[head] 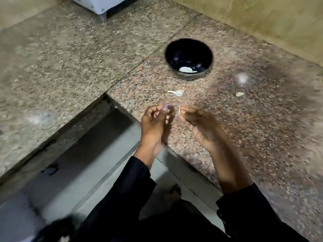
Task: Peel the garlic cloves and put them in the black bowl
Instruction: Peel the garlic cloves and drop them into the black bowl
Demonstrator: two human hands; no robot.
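Observation:
A black bowl [188, 58] stands on the speckled granite counter [244, 119], with pale peeled garlic [187, 69] lying in its bottom. Nearer to me, my left hand [153, 123] pinches a purplish garlic clove [167, 107] at its fingertips. My right hand [199, 123] sits just to its right, pinching a thin strip of garlic skin [179, 109]. The two hands are a few centimetres apart, above the counter's front edge. The picture is blurred by motion.
A scrap of white garlic skin [177, 92] lies between my hands and the bowl, and another pale piece [239, 94] lies to the right. A white appliance [101, 5] stands at the back. The counter forms an L with a floor gap [87, 163] below.

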